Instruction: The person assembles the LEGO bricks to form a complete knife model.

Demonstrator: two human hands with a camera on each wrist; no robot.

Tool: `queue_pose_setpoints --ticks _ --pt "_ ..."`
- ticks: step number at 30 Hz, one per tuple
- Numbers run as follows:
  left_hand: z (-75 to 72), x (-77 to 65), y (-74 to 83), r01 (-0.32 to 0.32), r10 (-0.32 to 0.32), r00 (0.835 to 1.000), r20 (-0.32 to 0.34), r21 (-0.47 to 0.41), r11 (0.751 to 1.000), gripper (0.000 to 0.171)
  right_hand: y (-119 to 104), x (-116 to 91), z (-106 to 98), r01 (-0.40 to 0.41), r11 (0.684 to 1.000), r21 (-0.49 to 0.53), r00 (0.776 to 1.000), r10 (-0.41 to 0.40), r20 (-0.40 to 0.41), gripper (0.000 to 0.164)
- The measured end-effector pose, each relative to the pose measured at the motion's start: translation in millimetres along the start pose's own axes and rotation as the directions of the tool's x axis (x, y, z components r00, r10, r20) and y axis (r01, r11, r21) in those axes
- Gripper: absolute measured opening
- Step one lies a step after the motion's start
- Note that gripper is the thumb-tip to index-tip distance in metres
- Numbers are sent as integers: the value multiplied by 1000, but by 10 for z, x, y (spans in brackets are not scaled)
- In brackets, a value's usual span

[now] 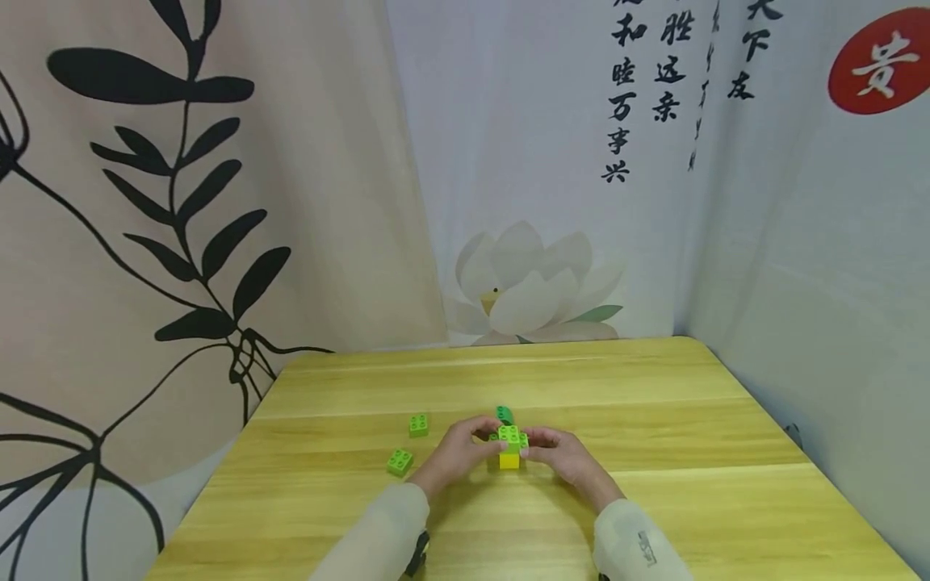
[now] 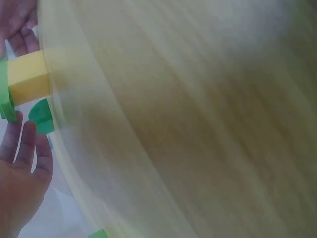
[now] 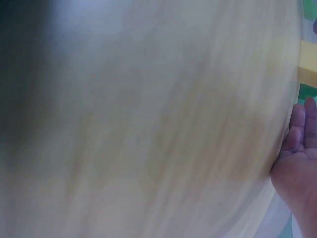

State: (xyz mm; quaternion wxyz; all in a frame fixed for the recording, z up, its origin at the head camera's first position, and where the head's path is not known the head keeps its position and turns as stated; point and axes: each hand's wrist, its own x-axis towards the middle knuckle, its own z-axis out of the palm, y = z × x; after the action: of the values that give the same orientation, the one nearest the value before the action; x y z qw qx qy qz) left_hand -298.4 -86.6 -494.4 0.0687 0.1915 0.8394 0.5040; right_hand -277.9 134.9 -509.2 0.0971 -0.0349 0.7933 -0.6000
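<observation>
A small stack of building blocks stands upright on the table between both hands. Its base is a yellow block [image 1: 509,461], with light green bricks [image 1: 509,438] on top that stick out to both sides. My left hand [image 1: 461,452] pinches the stack's left side between thumb and index finger. From the right, my right hand [image 1: 567,460] pinches the opposite green end the same way. In the left wrist view the yellow block [image 2: 29,77] shows under the green layer, with the left fingers close beside it. Just behind the stack lies a dark green piece [image 1: 504,414], partly hidden.
Two loose light green bricks, one farther back [image 1: 418,425] and one nearer [image 1: 400,461], lie left of the left hand. The wooden table [image 1: 690,420] ends at a printed curtain [image 1: 349,177] behind and a pale curtain on the right.
</observation>
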Motion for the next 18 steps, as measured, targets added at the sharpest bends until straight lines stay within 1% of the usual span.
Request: queue_pose_setpoints --ticks 4,10,12,14,18 --pt "-14 -4 18 -6 6 1000 7 14 1000 34 -9 19 -5 -2 1000 3 1000 2 3 46" --pt "-2 6 22 -31 32 1000 0 94 995 40 -22 0 -22 4 1000 4 1000 -4 -3 45" --pt "3 3 18 -34 34 999 0 107 994 41 -19 -3 -25 3 1000 2 1000 -3 2 46" --pt "9 -4 12 -31 32 999 -2 105 994 40 -10 -3 -26 5 1000 -3 1000 -5 13 47" --pt "9 -23 7 -7 7 1000 -7 64 998 40 -1 4 -20 11 1000 -8 1000 -10 28 50"
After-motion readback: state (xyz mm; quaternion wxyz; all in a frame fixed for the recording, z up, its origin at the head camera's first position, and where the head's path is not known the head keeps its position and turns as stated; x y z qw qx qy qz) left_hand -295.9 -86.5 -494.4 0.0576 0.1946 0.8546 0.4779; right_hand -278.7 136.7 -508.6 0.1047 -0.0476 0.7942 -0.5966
